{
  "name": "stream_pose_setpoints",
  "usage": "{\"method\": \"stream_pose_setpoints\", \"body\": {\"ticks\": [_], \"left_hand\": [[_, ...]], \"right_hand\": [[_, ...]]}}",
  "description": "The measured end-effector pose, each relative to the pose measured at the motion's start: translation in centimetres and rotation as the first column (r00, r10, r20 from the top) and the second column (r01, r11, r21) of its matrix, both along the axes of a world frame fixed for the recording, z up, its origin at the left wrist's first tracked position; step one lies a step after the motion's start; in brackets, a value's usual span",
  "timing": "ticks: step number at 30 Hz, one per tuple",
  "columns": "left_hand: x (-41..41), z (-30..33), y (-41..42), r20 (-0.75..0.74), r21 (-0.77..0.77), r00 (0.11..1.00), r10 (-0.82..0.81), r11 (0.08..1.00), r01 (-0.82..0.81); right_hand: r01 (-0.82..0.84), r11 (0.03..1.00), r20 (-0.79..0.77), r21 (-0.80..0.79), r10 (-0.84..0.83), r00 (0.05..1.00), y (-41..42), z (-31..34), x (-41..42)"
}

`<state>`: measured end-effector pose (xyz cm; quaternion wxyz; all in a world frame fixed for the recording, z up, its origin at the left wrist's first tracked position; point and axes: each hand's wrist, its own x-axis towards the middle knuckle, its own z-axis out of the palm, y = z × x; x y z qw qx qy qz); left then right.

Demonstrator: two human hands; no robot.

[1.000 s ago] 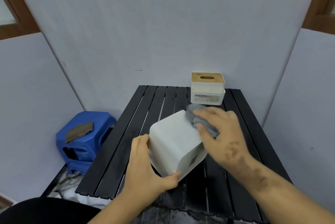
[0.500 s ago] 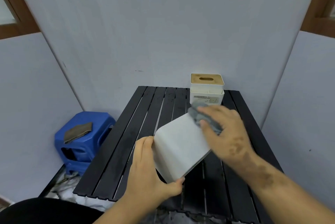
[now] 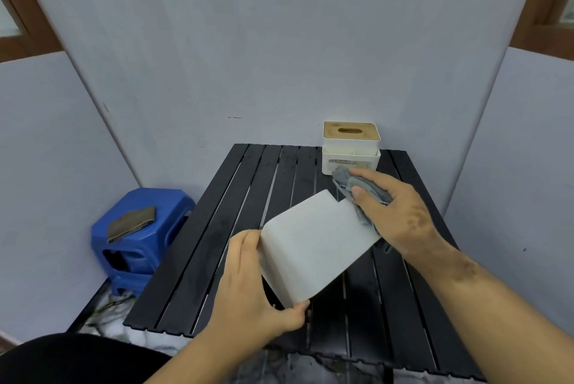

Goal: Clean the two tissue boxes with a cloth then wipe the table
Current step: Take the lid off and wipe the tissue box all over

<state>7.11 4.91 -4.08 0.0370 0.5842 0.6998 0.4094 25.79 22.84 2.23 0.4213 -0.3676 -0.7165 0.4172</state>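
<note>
My left hand grips a plain white tissue box by its near left corner and holds it tilted above the black slatted table. My right hand clutches a crumpled grey cloth and presses it against the box's far right edge. A second tissue box, white with a wooden slotted lid, stands upright at the table's far edge, just behind the cloth.
A blue plastic stool stands left of the table with a folded brownish cloth on its seat. Grey wall panels enclose the table on three sides. My dark-clothed knee shows at the bottom left.
The white box has been turned and tipped, so a broad flat face now shows. My right hand with the cloth slid up toward the box's far right edge.
</note>
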Motion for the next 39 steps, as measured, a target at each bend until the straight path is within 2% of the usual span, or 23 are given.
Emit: {"method": "stream_pose_setpoints", "body": {"ticks": [3, 7, 12, 16, 18, 21, 26, 29, 31, 36, 39], "left_hand": [[-0.6, -0.1, 0.0, 0.039, -0.019, 0.999, -0.012, 1.000, 0.012], [-1.3, -0.2, 0.2, 0.109, -0.025, 0.994, -0.021, 0.999, 0.024], [-2.0, -0.4, 0.8, 0.131, -0.015, 0.990, -0.043, 0.999, 0.046], [-2.3, -0.6, 1.3, 0.182, -0.015, 0.982, -0.046, 0.999, 0.050], [-2.4, -0.5, 1.6, 0.200, -0.020, 0.979, -0.044, 0.999, 0.049], [-2.4, 0.0, 2.0, 0.206, -0.019, 0.978, -0.035, 0.999, 0.040], [-2.1, 0.8, 2.6, 0.211, 0.007, 0.977, -0.020, 1.000, 0.019], [-2.2, 0.9, 2.9, 0.213, 0.007, 0.977, -0.008, 1.000, 0.006], [-2.3, 1.1, 3.1, 0.223, -0.005, 0.975, -0.001, 1.000, 0.002], [-2.4, 1.6, 3.4, 0.266, -0.019, 0.964, 0.000, 1.000, 0.005], [-2.8, 1.7, 3.6, 0.340, -0.019, 0.941, 0.008, 1.000, -0.002]], "right_hand": [[-0.012, 0.994, -0.085, -0.107, 0.003, 0.996, -0.1, -1.0, 0.3], [-0.012, 0.990, -0.176, -0.143, -0.013, 0.984, -0.8, -2.2, 0.7], [-0.044, 0.961, -0.280, -0.271, -0.035, 0.959, -1.2, -2.9, 1.1], [-0.018, 0.958, -0.295, -0.288, -0.071, 0.953, -1.7, -3.1, 1.4], [0.017, 0.974, -0.267, -0.227, -0.079, 0.960, -2.2, -3.1, 1.5], [0.077, 0.996, -0.133, 0.035, -0.072, 0.989, -2.7, -2.6, 1.8], [-0.058, 0.906, 0.055, 0.419, 0.038, 0.998, -4.8, -2.2, 0.6], [-0.114, 0.866, 0.110, 0.488, 0.069, 0.992, -4.9, -1.8, 0.1], [-0.117, 0.890, 0.136, 0.440, 0.063, 0.989, -3.7, -1.9, 0.7], [0.052, 0.975, 0.069, 0.217, -0.069, 0.995, -0.9, -2.8, 2.6], [0.026, 1.000, -0.014, -0.005, -0.026, 1.000, -0.5, -3.4, 2.5]]}}
